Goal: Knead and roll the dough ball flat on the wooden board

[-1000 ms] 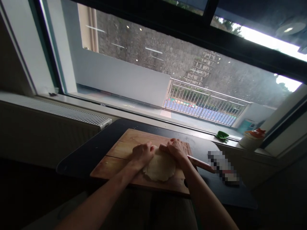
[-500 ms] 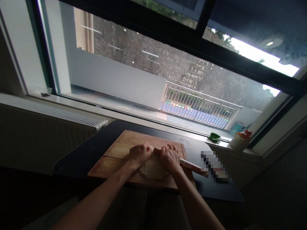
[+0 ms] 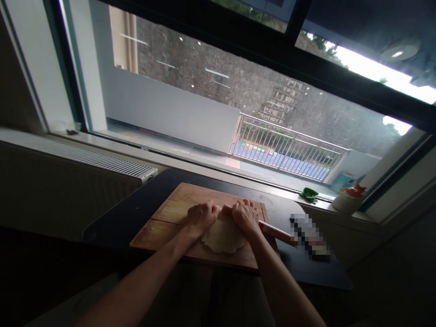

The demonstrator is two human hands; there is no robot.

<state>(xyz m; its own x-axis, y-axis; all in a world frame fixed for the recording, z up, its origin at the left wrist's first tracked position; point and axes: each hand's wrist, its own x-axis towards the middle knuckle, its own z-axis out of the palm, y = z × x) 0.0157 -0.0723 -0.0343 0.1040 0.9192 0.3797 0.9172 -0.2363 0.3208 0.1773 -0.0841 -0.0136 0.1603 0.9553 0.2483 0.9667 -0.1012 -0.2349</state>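
Note:
A flat, pale sheet of dough (image 3: 223, 237) with an uneven edge lies on a wooden board (image 3: 163, 213). My left hand (image 3: 203, 215) is closed at the dough's far left edge, its fingers curled and pressed against it. Across the far right part of the dough runs a rolling pin (image 3: 277, 232), slanting toward the right. My right hand (image 3: 245, 214) lies over the pin with its fingers bent around the far side. The pin's middle is hidden under that hand, and its right end reaches past the board.
The board sits on a dark table (image 3: 112, 218) by a window. A pixelated object (image 3: 309, 237) lies at the table's right. On the sill are a green item (image 3: 308, 195) and a white container (image 3: 347, 203) with an orange top. A radiator (image 3: 85, 156) stands left.
The whole view has shifted slightly, so the scene sits farther right. My right hand and the rolling pin have moved a little away from me over the dough. My left hand keeps its place.

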